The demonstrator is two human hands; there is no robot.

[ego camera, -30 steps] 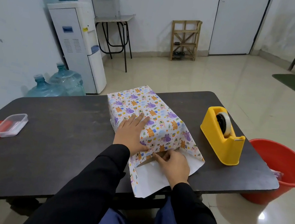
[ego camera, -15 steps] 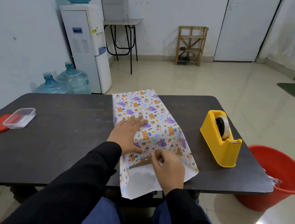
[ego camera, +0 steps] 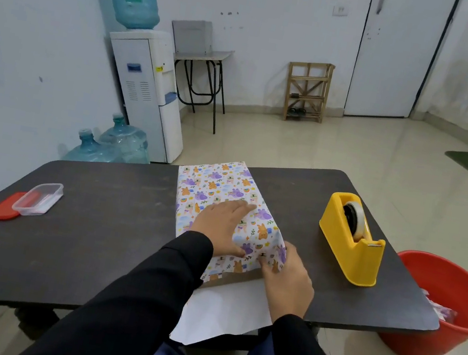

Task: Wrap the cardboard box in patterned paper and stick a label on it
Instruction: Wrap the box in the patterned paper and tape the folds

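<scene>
The box lies lengthwise on the dark table, covered on top in white paper printed with purple and orange animals. My left hand lies flat on its top, fingers pointing away from me. My right hand presses the patterned side flap against the near end of the box, fingertips on the fold. The paper's white underside trails over the table's near edge. No cardboard shows.
A yellow tape dispenser stands to the right of the box. A clear plastic tub sits on a red lid at the table's left. A red bucket stands on the floor beyond the right edge.
My right hand has folded the right side flap inward over the near end, hiding the cardboard that showed before. The left hand stays on top. The view has tilted up slightly.
</scene>
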